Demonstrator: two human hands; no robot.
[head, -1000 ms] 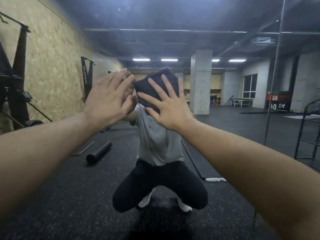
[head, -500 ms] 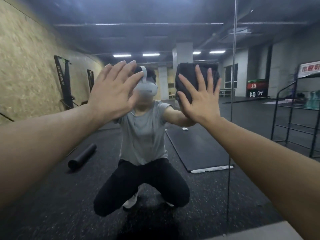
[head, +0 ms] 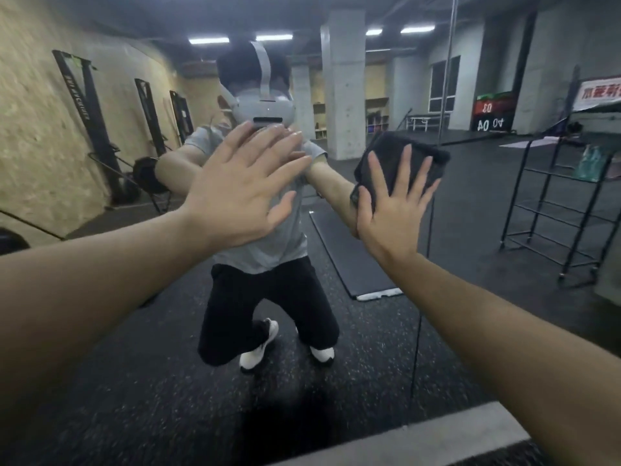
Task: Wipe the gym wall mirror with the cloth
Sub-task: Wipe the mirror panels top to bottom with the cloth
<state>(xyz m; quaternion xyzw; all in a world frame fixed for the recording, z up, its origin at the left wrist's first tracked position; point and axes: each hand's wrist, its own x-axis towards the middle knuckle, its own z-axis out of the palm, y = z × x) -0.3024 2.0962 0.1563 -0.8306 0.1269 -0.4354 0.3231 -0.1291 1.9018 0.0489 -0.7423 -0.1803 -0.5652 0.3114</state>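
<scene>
The wall mirror (head: 470,314) fills the view and reflects a crouching person and the gym behind. A folded dark cloth (head: 389,156) lies flat against the glass right of centre. My right hand (head: 393,210) presses on it with straight, spread fingers. My left hand (head: 242,190) is laid flat on the bare glass at centre, fingers straight and spread, touching no cloth. A vertical seam (head: 433,213) between mirror panels runs just right of the cloth.
A grey ledge (head: 437,438) runs along the mirror's bottom edge. Reflected in the glass are a black wire rack (head: 551,210) at right, a dark floor mat (head: 353,257), a concrete pillar (head: 342,85) and equipment along the chipboard wall (head: 37,129).
My right hand has slid the cloth across the glass to the right and lower. The view has tilted down, bringing the mirror's bottom ledge into sight. My left hand stays flat on the glass.
</scene>
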